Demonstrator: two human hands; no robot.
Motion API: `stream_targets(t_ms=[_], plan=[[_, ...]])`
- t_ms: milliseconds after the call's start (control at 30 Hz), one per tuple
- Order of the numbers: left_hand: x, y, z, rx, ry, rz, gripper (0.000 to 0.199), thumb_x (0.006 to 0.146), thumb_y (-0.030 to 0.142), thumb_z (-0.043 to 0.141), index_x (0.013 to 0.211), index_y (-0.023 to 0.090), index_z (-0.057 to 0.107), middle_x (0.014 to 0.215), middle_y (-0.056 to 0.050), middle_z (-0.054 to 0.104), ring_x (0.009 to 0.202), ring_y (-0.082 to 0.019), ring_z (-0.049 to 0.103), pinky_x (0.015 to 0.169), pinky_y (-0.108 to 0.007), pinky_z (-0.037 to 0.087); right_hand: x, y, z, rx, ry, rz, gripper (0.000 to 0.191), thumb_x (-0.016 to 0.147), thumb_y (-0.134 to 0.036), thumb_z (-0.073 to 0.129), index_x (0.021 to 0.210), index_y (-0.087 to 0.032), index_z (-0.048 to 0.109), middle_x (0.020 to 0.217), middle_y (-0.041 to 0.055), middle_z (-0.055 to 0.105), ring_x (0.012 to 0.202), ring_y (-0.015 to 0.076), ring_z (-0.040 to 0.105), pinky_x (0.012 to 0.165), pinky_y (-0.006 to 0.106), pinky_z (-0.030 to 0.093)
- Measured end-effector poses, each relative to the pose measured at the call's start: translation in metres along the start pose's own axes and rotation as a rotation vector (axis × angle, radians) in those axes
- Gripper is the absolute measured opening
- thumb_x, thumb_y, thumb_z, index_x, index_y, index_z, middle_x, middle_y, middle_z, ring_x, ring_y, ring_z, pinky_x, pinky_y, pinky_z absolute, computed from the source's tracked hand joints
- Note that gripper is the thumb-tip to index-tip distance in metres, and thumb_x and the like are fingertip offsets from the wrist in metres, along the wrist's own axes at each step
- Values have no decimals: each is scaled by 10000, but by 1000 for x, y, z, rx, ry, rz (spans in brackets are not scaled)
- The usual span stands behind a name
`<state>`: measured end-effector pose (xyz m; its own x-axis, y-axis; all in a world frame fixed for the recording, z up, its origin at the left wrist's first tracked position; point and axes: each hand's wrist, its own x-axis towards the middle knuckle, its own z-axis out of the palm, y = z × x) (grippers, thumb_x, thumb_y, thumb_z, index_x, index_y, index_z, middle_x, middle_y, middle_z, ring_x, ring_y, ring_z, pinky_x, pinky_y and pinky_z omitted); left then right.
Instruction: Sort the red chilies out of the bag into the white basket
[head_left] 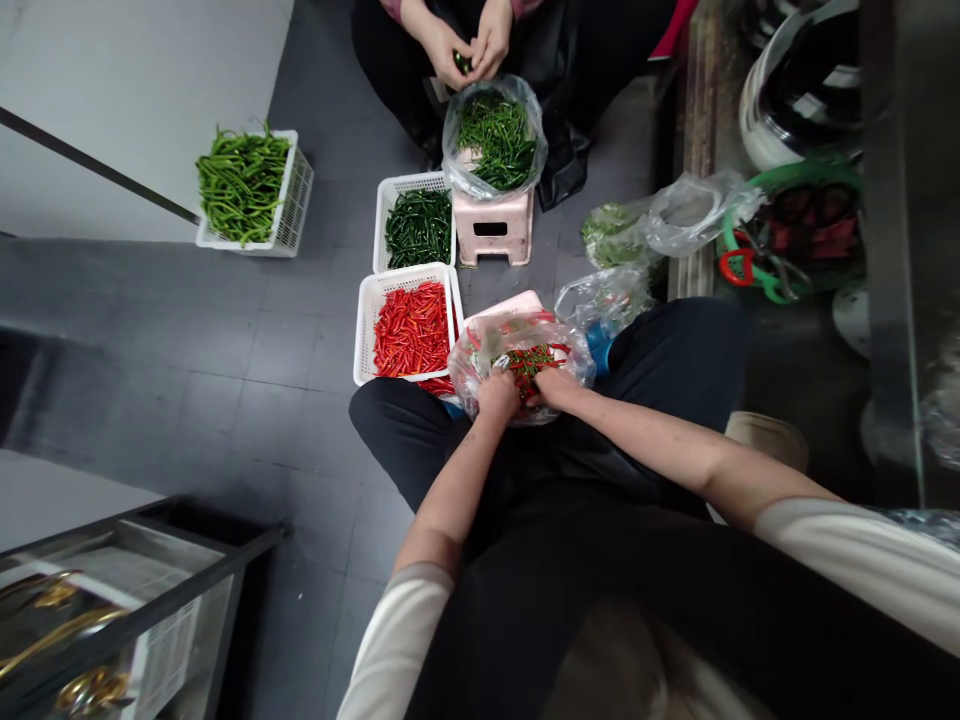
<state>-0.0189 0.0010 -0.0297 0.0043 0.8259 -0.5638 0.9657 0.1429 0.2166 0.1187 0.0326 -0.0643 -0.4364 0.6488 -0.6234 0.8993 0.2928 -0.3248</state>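
Between my knees sits a clear plastic bag (471, 372), open at the top, with red chili peppers (536, 362) and their green stems in it. My left hand (499, 393) is in the left side of the bag, fingers curled; a small shiny thing shows by its thumb. What those fingers hold is hidden. My right hand (556, 385) reaches in from the right, its fingertips closed at a red chili pepper. Just left of the bag stands a white basket (365, 330) full of red chilies (412, 330).
Across from me a person's hands (469, 50) work over a bag of green chilies (499, 140) on a pink stool (493, 228). A basket of dark green chilies (418, 228) adjoins mine. Long green peppers (241, 185) fill another. Scissors (765, 265) lie right, by a shelf.
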Motion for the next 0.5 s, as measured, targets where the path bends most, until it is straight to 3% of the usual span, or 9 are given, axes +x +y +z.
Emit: stream_targets(t_ms=[133, 267, 333, 400, 500], plan=[[1, -12, 1, -155, 55, -71, 237, 859, 281, 446, 1000, 153, 587, 986, -146, 618, 910, -262, 611, 804, -379, 462, 1, -3, 2, 58, 39, -5, 219, 750, -240, 647, 908, -89, 647, 944, 167, 646, 865, 256, 609, 727, 274, 445], [0, -22, -3, -669, 52, -113, 177, 847, 250, 492, 979, 172, 579, 814, -106, 642, 783, -221, 621, 762, -379, 473, 0, -2, -7, 160, 79, -34, 112, 802, -203, 557, 850, -125, 621, 891, 105, 647, 805, 201, 592, 692, 246, 427], [-1, -25, -5, -988, -33, -109, 166, 841, 245, 512, 973, 166, 576, 762, -85, 639, 689, -186, 611, 692, -349, 487, -2, 2, -16, 430, 92, -23, 113, 812, -221, 546, 739, -141, 575, 720, 51, 606, 648, 149, 547, 578, 226, 398], [-2, -27, -6, -1195, -88, -100, 190, 811, 244, 563, 982, 160, 573, 764, -74, 638, 654, -161, 599, 640, -312, 488, -5, 7, -26, 872, 22, -24, 202, 806, -289, 569, 668, -158, 502, 552, -17, 473, 477, 91, 414, 447, 204, 300], [-3, -27, -5, -1241, -1, -147, 358, 706, 231, 687, 1033, 155, 564, 831, -61, 625, 646, -130, 580, 616, -274, 483, -12, 12, -38, 1416, -158, -51, 348, 722, -386, 677, 635, -176, 413, 487, -87, 295, 400, 42, 227, 383, 185, 139]])
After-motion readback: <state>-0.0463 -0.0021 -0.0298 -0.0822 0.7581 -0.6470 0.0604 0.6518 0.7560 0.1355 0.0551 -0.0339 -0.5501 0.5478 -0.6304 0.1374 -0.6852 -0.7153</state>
